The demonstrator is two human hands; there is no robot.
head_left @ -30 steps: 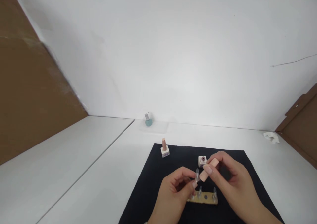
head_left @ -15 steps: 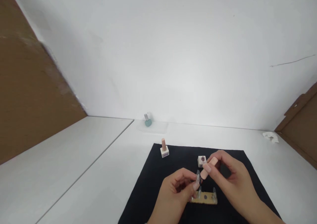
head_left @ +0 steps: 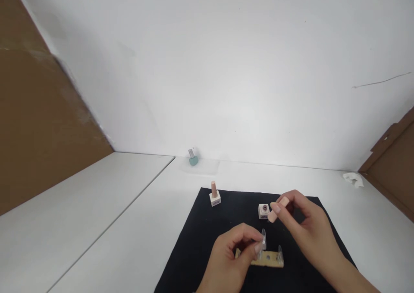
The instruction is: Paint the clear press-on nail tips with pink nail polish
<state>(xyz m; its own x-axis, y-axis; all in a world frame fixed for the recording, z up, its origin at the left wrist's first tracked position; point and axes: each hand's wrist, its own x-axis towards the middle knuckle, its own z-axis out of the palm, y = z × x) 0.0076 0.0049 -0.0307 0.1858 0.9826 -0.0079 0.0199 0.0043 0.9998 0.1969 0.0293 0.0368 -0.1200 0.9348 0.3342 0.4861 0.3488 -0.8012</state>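
Note:
My left hand [head_left: 231, 254] pinches a clear false nail tip [head_left: 264, 239] between thumb and fingers. Just below it lies a pale yellow strip [head_left: 268, 263], partly hidden by that hand, with another clear nail tip [head_left: 280, 254] standing at its right end. Between the thumb and fingers of my right hand [head_left: 307, 228] is a peach nail polish cap [head_left: 272, 216], tilted with its lower end toward the open white polish bottle [head_left: 263, 212]. The cap is apart from the held nail tip, and its brush barely shows.
A closed white polish bottle [head_left: 214, 198] with a peach cap stands on the black cloth [head_left: 190, 245]. Behind, a teal polish bottle [head_left: 193, 160] is near the wall. A crumpled white tissue [head_left: 353, 179] lies at the right, by a brown cardboard panel [head_left: 394, 155].
My right hand has lifted the cap up and away from the nail tip, toward the open bottle. The left hand has shifted slightly right and down with the nail tip.

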